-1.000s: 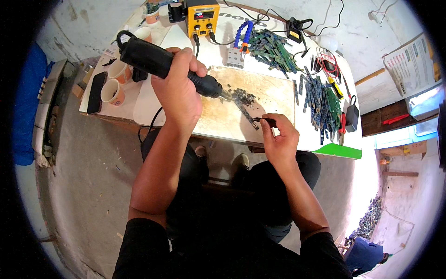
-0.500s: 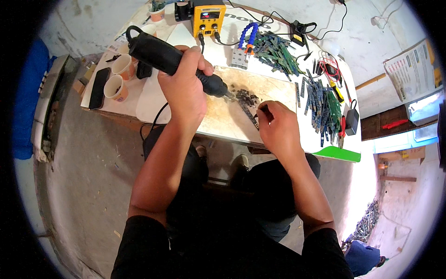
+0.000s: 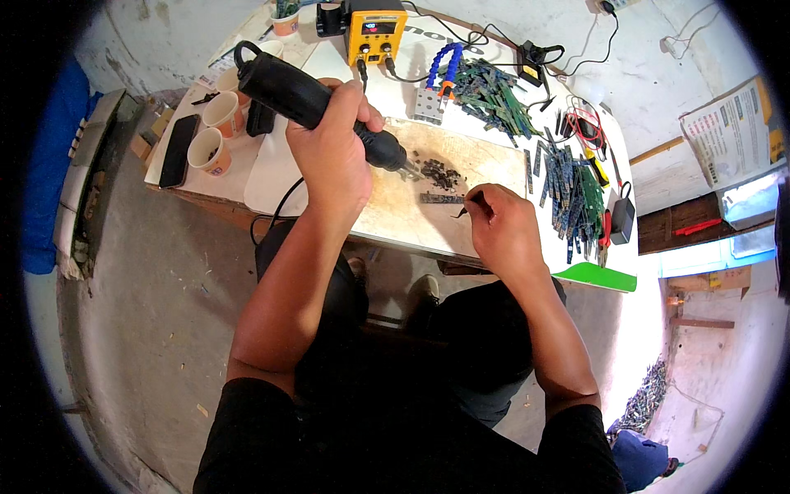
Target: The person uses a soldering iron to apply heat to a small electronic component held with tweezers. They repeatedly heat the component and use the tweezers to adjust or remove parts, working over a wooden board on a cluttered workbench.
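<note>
On a scorched wooden board [image 3: 411, 210], the left hand [image 3: 333, 156] fully grips a black hot-air wand [image 3: 309, 103], its nozzle tip blurred, while the right hand [image 3: 502, 226] pinches half-hidden tweezers [image 3: 461, 210] beside 1 dark strip [image 3: 440, 198].

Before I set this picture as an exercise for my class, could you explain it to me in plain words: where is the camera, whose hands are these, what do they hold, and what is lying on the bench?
The camera sits on a person's head and looks down, so the round, bent edges come from its wide lens. The two bare arms rising from the lower edge are that person's own.

The left hand grips a thick black hot-air handpiece, its nozzle pointing down at a worn wooden board. The right hand pinches thin tweezers beside a narrow dark circuit strip. A small heap of dark chips lies just beyond it.

Around the board: a yellow station with knobs, piles of green circuit strips, two paper cups, a dark phone and a green tray.
</note>
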Action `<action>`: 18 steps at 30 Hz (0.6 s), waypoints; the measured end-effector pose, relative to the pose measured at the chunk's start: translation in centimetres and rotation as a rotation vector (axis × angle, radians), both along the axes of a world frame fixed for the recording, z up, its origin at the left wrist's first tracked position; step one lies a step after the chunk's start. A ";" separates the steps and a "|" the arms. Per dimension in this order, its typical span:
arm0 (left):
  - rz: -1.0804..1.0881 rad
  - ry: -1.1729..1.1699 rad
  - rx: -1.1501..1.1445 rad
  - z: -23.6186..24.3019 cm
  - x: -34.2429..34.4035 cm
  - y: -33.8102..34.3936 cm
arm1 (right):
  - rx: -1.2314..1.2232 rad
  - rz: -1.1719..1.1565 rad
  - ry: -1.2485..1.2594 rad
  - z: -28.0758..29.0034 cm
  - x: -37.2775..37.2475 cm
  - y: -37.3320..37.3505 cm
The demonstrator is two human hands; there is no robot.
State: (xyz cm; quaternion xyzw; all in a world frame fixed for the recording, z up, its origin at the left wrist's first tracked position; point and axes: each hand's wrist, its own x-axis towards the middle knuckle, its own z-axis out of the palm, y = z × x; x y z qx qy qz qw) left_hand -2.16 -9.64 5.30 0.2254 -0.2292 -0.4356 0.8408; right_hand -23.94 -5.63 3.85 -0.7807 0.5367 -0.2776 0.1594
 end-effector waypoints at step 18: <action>-0.002 0.002 0.009 0.0 0.2 -0.2 | -0.043 0.214 -0.137 -0.7 0.0 -1.7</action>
